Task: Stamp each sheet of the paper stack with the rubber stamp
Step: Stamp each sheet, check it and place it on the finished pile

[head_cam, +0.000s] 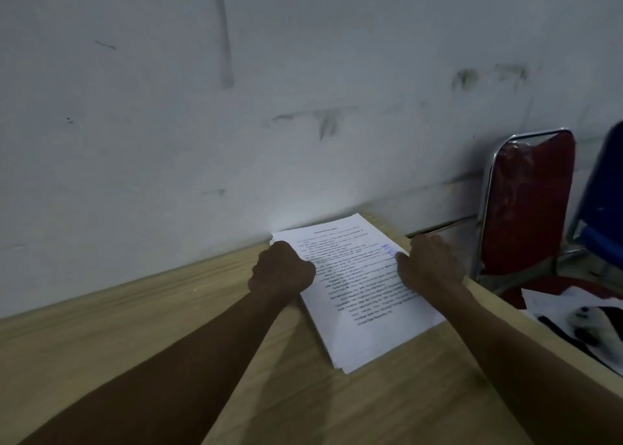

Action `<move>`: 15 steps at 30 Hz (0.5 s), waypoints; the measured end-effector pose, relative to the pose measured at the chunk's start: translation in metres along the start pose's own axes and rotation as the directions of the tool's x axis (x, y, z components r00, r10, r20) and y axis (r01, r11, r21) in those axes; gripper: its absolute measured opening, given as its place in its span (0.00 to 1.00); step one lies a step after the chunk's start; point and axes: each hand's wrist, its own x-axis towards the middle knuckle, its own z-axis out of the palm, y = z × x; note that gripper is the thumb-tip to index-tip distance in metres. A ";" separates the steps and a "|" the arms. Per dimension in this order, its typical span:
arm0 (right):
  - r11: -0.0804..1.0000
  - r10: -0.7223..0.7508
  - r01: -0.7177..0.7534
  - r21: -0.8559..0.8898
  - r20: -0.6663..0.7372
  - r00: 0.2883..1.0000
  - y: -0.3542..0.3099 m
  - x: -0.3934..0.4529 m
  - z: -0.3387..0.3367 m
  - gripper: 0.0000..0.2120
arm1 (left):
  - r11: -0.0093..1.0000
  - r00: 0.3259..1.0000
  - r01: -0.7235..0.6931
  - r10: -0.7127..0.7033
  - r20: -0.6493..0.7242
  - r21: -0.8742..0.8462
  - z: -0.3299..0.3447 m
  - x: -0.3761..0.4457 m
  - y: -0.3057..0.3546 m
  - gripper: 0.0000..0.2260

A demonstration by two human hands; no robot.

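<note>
Looking down, I see the paper stack lying flat on the wooden table, close to the wall and turned a bit sideways. My left hand sits on the left edge of the stack with its fingers curled into a fist; it may hide the stamp, but I cannot tell. My right hand rests on the right edge with the fingers bent down at the side of the sheets, maybe ready to lift one. There is a blue mark on the top sheet just beside that hand, so I think this sheet is done. Paper is light, thin and floppy, and sheets slide on each other. I think the best place to take hold is a corner or the right edge, pinching only one sheet while the other hand holds the stack down. A red chair stands to the right.
</note>
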 end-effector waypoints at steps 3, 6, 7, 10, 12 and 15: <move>1.000 -0.007 0.006 0.022 0.022 1.000 -0.002 -0.003 0.000 0.21 | 0.990 0.998 0.047 -0.043 0.034 -0.134 0.000 -0.008 0.010 0.14; 0.999 -0.014 0.012 0.043 0.028 1.000 -0.004 -0.005 0.001 0.21 | 0.964 0.992 0.093 -0.067 0.109 -0.248 -0.001 -0.014 0.016 0.11; 0.999 -0.017 0.016 0.044 0.029 0.999 -0.005 -0.006 0.000 0.20 | 0.960 0.989 0.107 -0.077 0.125 -0.257 -0.002 -0.016 0.017 0.11; 0.998 -0.034 0.033 0.048 0.028 0.999 -0.005 -0.007 -0.001 0.16 | 0.951 0.982 0.138 -0.095 0.162 -0.276 -0.003 -0.016 0.019 0.11; 0.998 -0.035 0.034 0.050 0.033 0.999 -0.005 -0.010 -0.003 0.17 | 0.959 0.981 0.127 -0.084 0.174 -0.253 -0.005 -0.018 0.021 0.08; 0.998 -0.046 0.045 0.038 0.019 0.999 -0.009 -0.020 -0.008 0.20 | 0.968 0.975 0.118 -0.071 0.212 -0.220 -0.011 -0.024 0.022 0.12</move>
